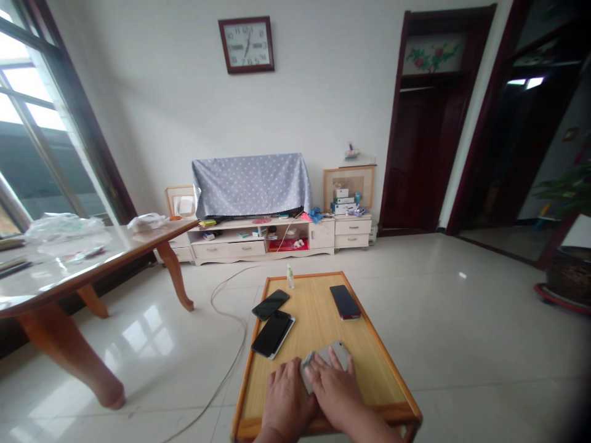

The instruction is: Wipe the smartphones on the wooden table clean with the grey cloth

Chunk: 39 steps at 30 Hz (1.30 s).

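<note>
Right, first entry: a pale grey smartphone (336, 354), lying flat at the bottom centre of the frame, near the front rail of a pine-coloured wooden board (369, 363). My right hand (335, 391) lies over it, fingers spread across its face. My left hand (285, 400) sits against its left edge, covering that side. Neither hand looks clenched, though how firmly they grip I cannot tell, and part of the phone is hidden beneath them.

Next, on the same board: a black smartphone with a pale edge (272, 335) at centre left, a second black smartphone (270, 304) just above it, a dark phone with a red edge (345, 301) toward the upper right, and a small clear bottle (290, 277) by the far rail.

Beyond the board: a thin pale cable (231, 363) across the tiled floor, a wooden table with a glossy top (92, 264) at the left of the frame, a cream TV cabinet (228, 249) at upper centre, a dotted grey cloth (252, 184) draped above it, and a wall clock (246, 45) over all.
</note>
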Motion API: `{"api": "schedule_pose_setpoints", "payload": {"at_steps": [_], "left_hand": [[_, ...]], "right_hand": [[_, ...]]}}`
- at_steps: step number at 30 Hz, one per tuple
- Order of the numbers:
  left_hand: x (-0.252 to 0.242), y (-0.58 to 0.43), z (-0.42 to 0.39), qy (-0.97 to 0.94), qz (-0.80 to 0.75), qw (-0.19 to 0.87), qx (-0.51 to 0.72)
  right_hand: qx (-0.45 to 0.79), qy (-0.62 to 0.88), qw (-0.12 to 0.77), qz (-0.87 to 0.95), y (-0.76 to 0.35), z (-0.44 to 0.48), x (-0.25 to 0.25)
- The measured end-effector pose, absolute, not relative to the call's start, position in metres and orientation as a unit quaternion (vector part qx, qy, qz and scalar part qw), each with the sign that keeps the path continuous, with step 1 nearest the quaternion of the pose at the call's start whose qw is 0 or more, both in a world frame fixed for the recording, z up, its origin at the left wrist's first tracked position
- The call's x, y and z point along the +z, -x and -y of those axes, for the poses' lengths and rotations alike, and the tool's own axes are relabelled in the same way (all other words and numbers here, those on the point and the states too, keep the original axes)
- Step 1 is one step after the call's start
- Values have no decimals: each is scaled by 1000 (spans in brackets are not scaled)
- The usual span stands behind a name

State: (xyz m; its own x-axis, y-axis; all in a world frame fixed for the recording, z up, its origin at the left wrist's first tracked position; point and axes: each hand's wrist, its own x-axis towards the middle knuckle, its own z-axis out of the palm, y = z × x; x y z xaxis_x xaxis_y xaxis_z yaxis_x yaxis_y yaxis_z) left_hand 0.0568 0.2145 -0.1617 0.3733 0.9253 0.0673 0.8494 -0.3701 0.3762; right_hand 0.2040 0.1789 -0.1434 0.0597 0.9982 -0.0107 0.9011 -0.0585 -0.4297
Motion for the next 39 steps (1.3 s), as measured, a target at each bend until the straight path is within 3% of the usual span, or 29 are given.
{"api": "schedule_pose_setpoints", "payload": {"at_steps": [8,30,39], "left_hand": [[-163,-56,-216,-822,-541,143,107],[-171,-55,-221,-825,-524,145,155],[-165,-57,-217,-809,-546,146,163]], "right_hand": [[190,651,176,713,-192,-170,-146],[143,694,171,684,-182,-206,-163],[125,782,109,601,-237,-217,-173]]}}
